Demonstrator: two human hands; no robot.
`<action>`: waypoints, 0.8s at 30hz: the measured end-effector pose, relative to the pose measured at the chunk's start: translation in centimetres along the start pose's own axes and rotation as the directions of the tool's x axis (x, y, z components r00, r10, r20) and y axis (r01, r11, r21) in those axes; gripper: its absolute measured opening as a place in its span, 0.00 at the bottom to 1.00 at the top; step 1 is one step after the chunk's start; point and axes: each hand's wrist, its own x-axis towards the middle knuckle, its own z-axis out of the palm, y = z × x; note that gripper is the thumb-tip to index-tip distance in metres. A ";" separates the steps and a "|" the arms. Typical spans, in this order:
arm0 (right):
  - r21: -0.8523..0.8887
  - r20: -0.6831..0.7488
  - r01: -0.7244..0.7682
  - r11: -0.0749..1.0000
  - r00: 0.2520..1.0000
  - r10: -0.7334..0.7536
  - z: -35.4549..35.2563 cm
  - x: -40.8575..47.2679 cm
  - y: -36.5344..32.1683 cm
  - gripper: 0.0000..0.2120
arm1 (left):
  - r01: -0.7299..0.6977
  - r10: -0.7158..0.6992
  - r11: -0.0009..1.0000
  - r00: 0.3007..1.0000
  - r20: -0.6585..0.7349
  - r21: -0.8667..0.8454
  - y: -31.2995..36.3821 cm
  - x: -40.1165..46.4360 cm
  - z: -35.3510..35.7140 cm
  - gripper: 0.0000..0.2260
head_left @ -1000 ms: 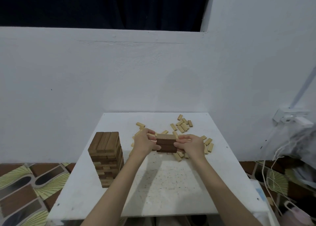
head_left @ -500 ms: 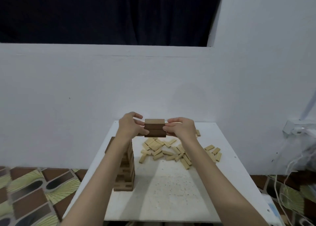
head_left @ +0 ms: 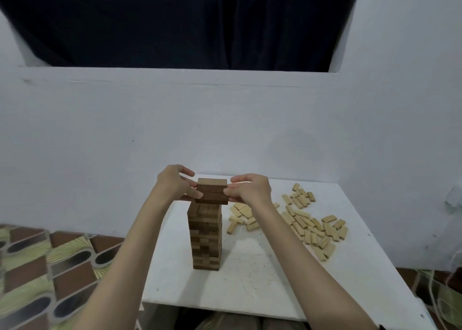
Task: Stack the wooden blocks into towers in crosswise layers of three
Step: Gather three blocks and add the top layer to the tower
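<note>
I've got the bundle of dark blocks (head_left: pixel 212 191) pinched end to end between my left hand (head_left: pixel 175 183) and right hand (head_left: pixel 251 188), squeezed so it stays together, level just above the tower (head_left: pixel 205 237) near the worktop's (head_left: pixel 250 292) left edge.

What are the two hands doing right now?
Left hand: grips the left end of the dark blocks.
Right hand: grips their right end.

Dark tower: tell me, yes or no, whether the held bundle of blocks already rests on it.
No: both hands hold the bundle just above the dark tower.
</note>
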 end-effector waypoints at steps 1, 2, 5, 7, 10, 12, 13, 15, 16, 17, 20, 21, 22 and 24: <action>-0.012 0.001 -0.004 1.000 1.000 0.004 0.2 -0.1 0.2 0.12 | 0.006 -0.006 1.000 1.000 0.005 -0.006 -0.3 -0.1 -0.2 0.23; -0.023 0.000 -0.009 1.000 1.000 0.009 0.5 -0.2 0.4 0.12 | 0.011 -0.011 1.000 1.000 0.013 -0.015 -0.6 -0.1 -0.4 0.24; -0.035 -0.009 -0.027 0.999 1.000 0.027 0.9 -0.3 0.7 0.12 | 0.026 -0.025 0.999 0.999 0.037 -0.025 -1.3 0.1 -0.7 0.24; -0.049 -0.015 -0.034 0.998 0.999 0.033 1.1 -0.3 1.0 0.12 | 0.035 -0.034 0.999 0.998 0.053 -0.021 -1.7 0.3 -0.8 0.24; -0.064 -0.017 -0.041 0.997 0.999 0.040 1.4 -0.4 1.4 0.12 | 0.041 -0.040 0.999 0.997 0.064 -0.010 -2.1 0.5 -0.9 0.24; -0.065 -0.022 -0.045 0.997 0.999 0.043 1.5 -0.4 1.5 0.13 | 0.036 -0.036 0.999 0.997 0.062 -0.002 -2.3 0.7 -0.9 0.24; -0.065 -0.021 -0.046 0.997 0.999 0.045 1.5 -0.4 1.5 0.13 | 0.033 -0.033 0.999 0.998 0.060 0.004 -2.3 0.7 -0.8 0.23; -0.070 -0.021 -0.046 0.997 0.999 0.045 1.5 -0.4 1.4 0.13 | 0.031 -0.031 1.000 0.997 0.064 0.005 -2.5 0.8 -0.8 0.23; -0.072 -0.020 -0.048 0.996 0.999 0.046 1.5 -0.4 1.4 0.13 | 0.031 -0.031 1.000 0.997 0.068 0.002 -2.5 0.9 -0.8 0.23; -0.073 -0.018 -0.049 0.996 0.999 0.048 1.5 -0.4 1.3 0.13 | 0.032 -0.032 0.999 0.997 0.071 0.000 -2.6 0.9 -0.9 0.23; -0.083 -0.014 -0.049 0.995 0.999 0.048 1.6 -0.3 1.4 0.13 | 0.037 -0.036 0.999 0.996 0.084 -0.009 -2.9 1.1 -0.9 0.24; -0.084 -0.015 -0.049 0.995 0.999 0.048 1.7 -0.2 1.4 0.13 | 0.038 -0.037 0.999 0.996 0.086 -0.007 -2.9 1.1 -1.0 0.23; -0.083 -0.015 -0.049 0.995 0.999 0.048 1.7 -0.1 1.5 0.13 | 0.037 -0.036 0.999 0.996 0.087 -0.004 -2.9 1.2 -1.0 0.23; -0.084 -0.013 -0.047 0.995 0.999 0.046 1.7 -0.1 1.6 0.13 | 0.033 -0.033 0.999 0.995 0.092 0.000 -3.0 1.3 -1.0 0.23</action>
